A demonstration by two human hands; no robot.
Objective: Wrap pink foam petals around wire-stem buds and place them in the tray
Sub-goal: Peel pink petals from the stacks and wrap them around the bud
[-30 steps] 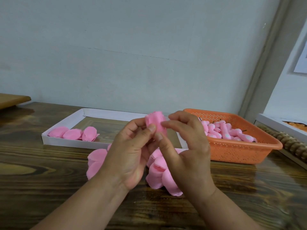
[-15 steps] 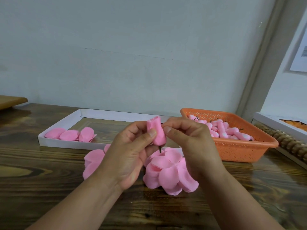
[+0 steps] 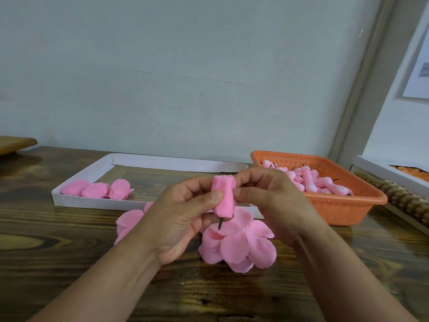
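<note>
The bud you are working on sits upright between your two hands, raised above the table, with a pink petal already curled round it and a short dark wire stem poking out below. Your left hand pinches it, thumb across the front of the wrap and fingers behind; your right hand pinches its other side with thumb and fingertips.

Judging by its look, the foam is very light and soft. It will likely dent under a hard squeeze and spring open if you let go, so keep a gentle, even pinch low on the wrap, where the petal edges overlap. The stem looks thin and stiff enough to serve as a handle when you carry the bud across.

Just below your hands a heap of loose petals lies on the wooden table. Beyond it, to the left, is the white tray, holding a few pink pieces at its left end. To the right stands an orange basket of bare buds.
</note>
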